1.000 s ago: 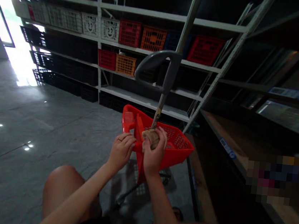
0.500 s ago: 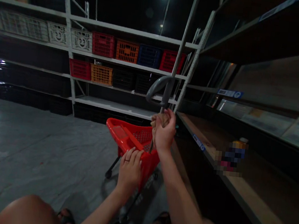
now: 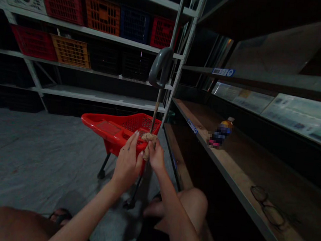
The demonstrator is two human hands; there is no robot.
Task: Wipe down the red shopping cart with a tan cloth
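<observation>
A red plastic shopping cart basket (image 3: 119, 129) stands in front of me on thin black legs. Its thin metal pole (image 3: 157, 104) rises to a curved grey handle (image 3: 160, 67). Low on the pole, just above the basket's rim, a crumpled tan cloth (image 3: 148, 142) wraps around it. My right hand (image 3: 155, 155) pinches the cloth against the pole. My left hand (image 3: 128, 164) is next to it, and its fingers press the cloth's left side. The pole's lower part is hidden behind the cloth and my hands.
Wooden shelves with a blurred bottle (image 3: 220, 134) and a pair of glasses (image 3: 266, 206) run along the right. White racks of coloured plastic crates (image 3: 101, 15) stand ahead. Grey floor (image 3: 29, 152) spreads to the left, and my knees show below.
The cloth and my right hand have dropped from high on the pole, near the handle, to just above the basket. My left hand has risen to the cloth. The view has turned right.
</observation>
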